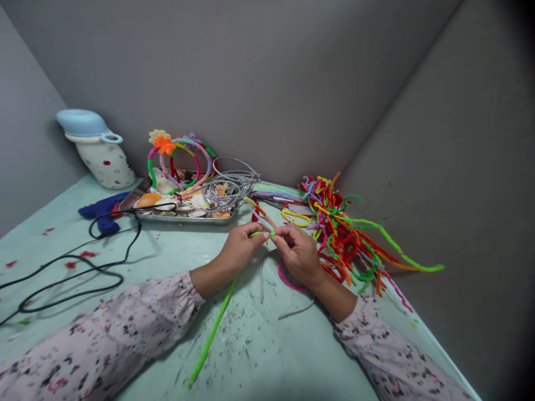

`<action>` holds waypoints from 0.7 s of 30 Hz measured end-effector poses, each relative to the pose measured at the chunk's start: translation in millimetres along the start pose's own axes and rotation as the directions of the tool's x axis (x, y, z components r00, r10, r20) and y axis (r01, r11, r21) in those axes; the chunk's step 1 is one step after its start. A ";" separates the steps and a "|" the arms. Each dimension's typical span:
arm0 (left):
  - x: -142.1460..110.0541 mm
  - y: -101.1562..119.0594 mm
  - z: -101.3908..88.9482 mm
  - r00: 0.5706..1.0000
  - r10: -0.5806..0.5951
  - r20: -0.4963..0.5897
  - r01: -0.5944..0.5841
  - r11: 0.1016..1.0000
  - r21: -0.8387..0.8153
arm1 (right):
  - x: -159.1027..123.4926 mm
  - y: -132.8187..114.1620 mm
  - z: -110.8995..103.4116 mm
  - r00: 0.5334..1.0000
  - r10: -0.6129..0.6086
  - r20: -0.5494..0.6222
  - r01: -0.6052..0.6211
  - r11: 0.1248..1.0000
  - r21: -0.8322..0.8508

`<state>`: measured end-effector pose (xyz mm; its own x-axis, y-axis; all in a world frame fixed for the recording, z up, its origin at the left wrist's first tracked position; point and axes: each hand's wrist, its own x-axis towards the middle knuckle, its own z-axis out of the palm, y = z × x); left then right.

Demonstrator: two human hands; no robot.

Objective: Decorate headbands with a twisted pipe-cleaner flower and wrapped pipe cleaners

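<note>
My left hand (pixel 244 244) and my right hand (pixel 297 252) meet at mid-table, fingertips pinched close together. Between them runs a bright green pipe cleaner (pixel 215 331); its long tail hangs below my left hand toward the front of the table. Both hands grip its upper part, where it seems to lie against a grey wire (pixel 264 221). How the two join is hidden by the fingers. Under my right hand lie a pink ring (pixel 287 278) and a loose grey wire end (pixel 296 313).
A metal tray (pixel 196 219) holds scraps, a coil of grey wire (pixel 229 186) and flower-trimmed hoops (pixel 164 146). Left of it are a blue glue gun (pixel 106 211), a black cord (pixel 100 267) and a bottle (pixel 98 150). Tangled pipe cleaners (pixel 334 223) and scissors (pixel 273 204) lie to the right.
</note>
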<state>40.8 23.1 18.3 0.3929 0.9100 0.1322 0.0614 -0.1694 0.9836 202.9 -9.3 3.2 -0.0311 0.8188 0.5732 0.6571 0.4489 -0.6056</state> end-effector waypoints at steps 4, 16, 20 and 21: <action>-0.8 -1.7 0.6 0.998 0.054 -0.036 -0.052 0.997 0.057 | 0.4 -0.5 -0.4 1.000 0.010 0.005 -0.010 1.000 0.012; 0.9 -1.8 -0.3 0.983 0.159 -0.090 -0.148 0.982 0.120 | 1.0 0.9 -0.9 0.998 0.060 0.034 -0.064 0.989 0.131; 0.8 -1.2 -3.3 0.969 0.237 -0.076 -0.213 0.948 0.237 | 2.8 1.3 -2.7 0.985 0.137 0.108 -0.162 0.952 0.261; 0.4 -1.2 -3.4 0.966 0.247 -0.072 -0.222 0.942 0.250 | 3.4 1.0 -3.4 0.979 0.159 0.130 -0.191 0.935 0.299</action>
<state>37.7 25.0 17.6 0.3285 0.8649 0.3795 0.2001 -0.4564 0.8670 206.0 -7.3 6.4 -0.0242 0.9192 0.3930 0.3946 0.3699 -0.8411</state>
